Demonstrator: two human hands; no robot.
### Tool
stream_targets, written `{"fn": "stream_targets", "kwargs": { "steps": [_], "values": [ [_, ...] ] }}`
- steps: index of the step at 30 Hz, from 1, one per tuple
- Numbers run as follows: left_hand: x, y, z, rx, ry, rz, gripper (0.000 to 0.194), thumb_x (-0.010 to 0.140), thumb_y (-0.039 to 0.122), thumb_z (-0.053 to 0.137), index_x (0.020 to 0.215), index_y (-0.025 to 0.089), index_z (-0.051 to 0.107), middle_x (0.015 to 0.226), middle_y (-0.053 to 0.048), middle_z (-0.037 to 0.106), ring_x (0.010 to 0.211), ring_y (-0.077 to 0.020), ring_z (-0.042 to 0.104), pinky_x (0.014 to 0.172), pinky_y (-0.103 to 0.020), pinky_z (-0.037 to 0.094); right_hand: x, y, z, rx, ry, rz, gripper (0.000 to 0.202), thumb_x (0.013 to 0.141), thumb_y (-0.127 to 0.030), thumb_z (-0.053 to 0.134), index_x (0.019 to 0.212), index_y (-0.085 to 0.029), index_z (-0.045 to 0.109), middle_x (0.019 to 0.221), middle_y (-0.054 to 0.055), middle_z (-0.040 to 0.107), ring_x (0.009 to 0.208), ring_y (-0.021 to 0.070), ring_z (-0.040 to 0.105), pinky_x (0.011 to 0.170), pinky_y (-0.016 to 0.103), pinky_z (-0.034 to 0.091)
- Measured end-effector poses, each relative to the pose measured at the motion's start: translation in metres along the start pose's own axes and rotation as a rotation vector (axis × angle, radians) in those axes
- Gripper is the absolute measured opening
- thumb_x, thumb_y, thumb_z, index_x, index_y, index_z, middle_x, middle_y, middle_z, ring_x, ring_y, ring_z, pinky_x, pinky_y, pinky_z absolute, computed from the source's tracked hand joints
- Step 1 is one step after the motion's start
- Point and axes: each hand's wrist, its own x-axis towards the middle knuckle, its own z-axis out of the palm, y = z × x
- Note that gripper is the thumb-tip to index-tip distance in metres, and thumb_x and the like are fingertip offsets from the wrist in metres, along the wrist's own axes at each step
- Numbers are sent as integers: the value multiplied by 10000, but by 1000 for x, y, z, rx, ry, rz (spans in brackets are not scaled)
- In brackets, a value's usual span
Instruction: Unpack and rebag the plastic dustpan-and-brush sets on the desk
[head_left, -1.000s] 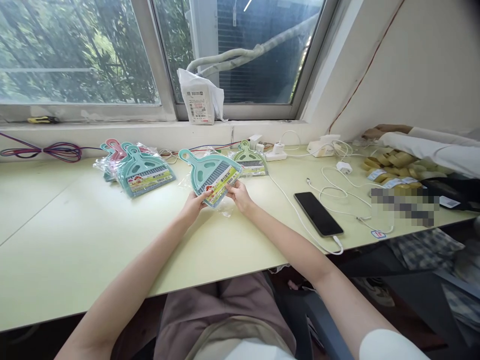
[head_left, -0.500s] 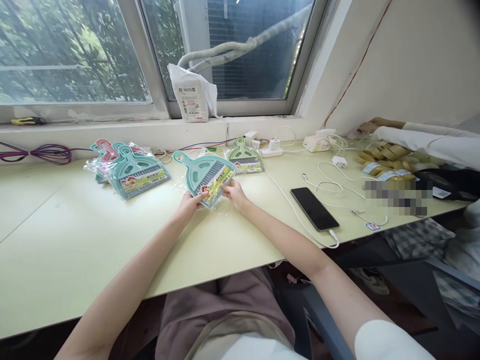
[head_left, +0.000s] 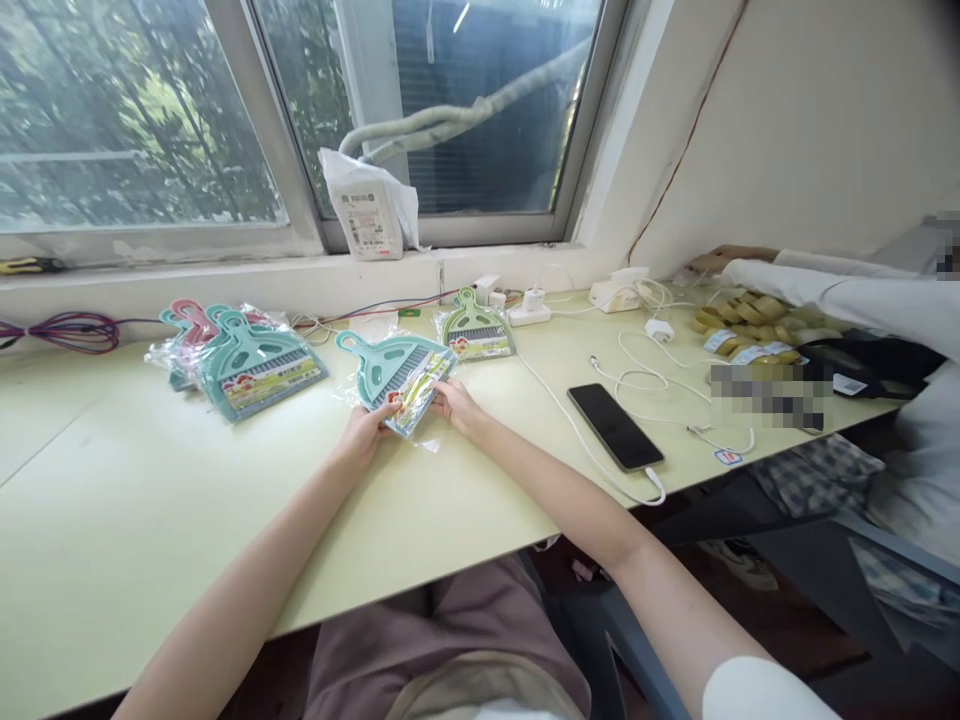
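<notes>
Gripping the lower left edge of a wrapped teal dustpan set (head_left: pixel 384 372), the left hand (head_left: pixel 363 434) has its thumb over the front and its fingers behind. The right hand (head_left: pixel 459 408) is clamped on the same set from the other side, at its lower right edge. The set is held tilted above the pale green bench (head_left: pixel 172 540), its looped handle pointing up and to the left, with grey bristles and a printed label showing through the clear film.

To the left lies a pile of wrapped sets (head_left: pixel 262 378), teal on top, with a pink handle (head_left: pixel 190 314) poking out behind. Just beyond the held set, near the wall, is a wrapped green dustpan set (head_left: pixel 474 330). Over on the right a black phone (head_left: pixel 616 428) lies face up, a white cable (head_left: pixel 655 486) plugged into its near end. Past it, a white power strip (head_left: pixel 529 314) sits by the wall, and looped yellow bands (head_left: pixel 750 325) are heaped at the far right, where another person's sleeve (head_left: pixel 832 290) reaches across. Up on the window sill (head_left: pixel 262 272) stands a box in a white bag (head_left: pixel 372 218).
</notes>
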Motion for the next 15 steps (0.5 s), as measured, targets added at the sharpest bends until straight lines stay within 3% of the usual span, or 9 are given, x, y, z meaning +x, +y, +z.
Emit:
{"fn": "stream_targets", "kwargs": {
  "steps": [4,10,15],
  "values": [
    [3,2,-2,-1,-24,-62,288,647,154,771,916,113,678,807,-77,741,631,-180,693,560,-270,597,3,2,-1,1,-2,-14,43,861,-154,603,863,-193,585,718,-14,717,590,111,666,634,230,578],
    [3,2,-4,3,-87,-67,307,659,175,772,943,115,672,838,-83,739,672,-186,705,587,-277,609,1,1,-2,-34,29,-9,120,885,-92,517,850,-192,572,730,-15,722,637,114,681,736,264,596],
    [3,1,-6,18,-74,-97,298,650,192,783,915,115,673,832,-90,738,665,-185,699,590,-276,605,2,-1,-2,-25,41,35,154,955,-171,448,867,-183,574,701,8,709,633,128,681,721,283,602]
  ]
}}
